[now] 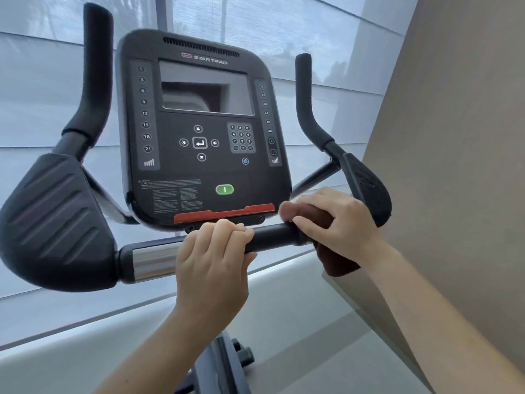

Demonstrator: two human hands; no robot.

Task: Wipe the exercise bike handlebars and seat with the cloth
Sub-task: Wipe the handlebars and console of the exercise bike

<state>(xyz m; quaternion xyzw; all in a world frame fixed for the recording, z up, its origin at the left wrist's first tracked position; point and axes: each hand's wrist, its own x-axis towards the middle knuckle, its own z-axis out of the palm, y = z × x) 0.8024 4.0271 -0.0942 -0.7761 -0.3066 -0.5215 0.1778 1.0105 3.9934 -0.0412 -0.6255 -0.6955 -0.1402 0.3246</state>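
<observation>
We see the black handlebars [272,234] spanning the frame, their crossbar running from nine toward three o'clock with foam-covered horns rising at eleven and one, and the dark brown cloth [338,261] wrapped round the crossbar at four o'clock, its end hanging below.

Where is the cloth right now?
Head view, right of centre: the dark brown cloth wraps the black horizontal handlebar, gripped by the right hand, just right of the left hand.

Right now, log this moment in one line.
step: handlebar wipe | left hand: grips bar | right hand: holds cloth round bar
</observation>
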